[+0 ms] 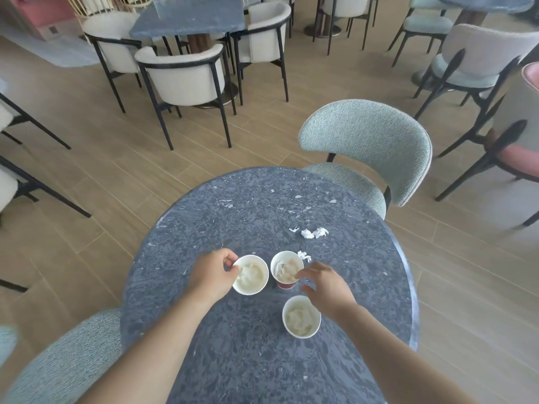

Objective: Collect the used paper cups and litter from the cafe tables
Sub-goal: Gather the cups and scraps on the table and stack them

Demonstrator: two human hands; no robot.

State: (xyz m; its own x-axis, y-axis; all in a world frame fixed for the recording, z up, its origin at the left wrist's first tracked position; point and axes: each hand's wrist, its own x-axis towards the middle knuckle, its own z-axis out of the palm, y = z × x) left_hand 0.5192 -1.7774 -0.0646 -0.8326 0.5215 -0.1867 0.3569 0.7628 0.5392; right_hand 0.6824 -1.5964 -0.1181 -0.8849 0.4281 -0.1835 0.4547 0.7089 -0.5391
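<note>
Three paper cups stuffed with crumpled tissue stand on a round dark marble table (pixel 233 360). My left hand (pixel 211 274) pinches the left rim of the left white cup (pixel 252 275). My right hand (pixel 326 287) hovers with fingers spread, its fingertips at the right rim of the red-sided cup (pixel 285 269). A third white cup (pixel 301 316) stands nearer me, just under my right wrist. Crumpled tissue scraps (pixel 313 233) lie beyond the cups, and one small scrap (pixel 303 255) sits right behind the red-sided cup.
A light teal chair (pixel 370 147) stands at the table's far right, another teal chair (pixel 67 363) at the near left. Cream armchairs (pixel 183 77) surround a square dark table (pixel 189 17) farther back. Tiny paper bits (pixel 227 203) dot the far tabletop.
</note>
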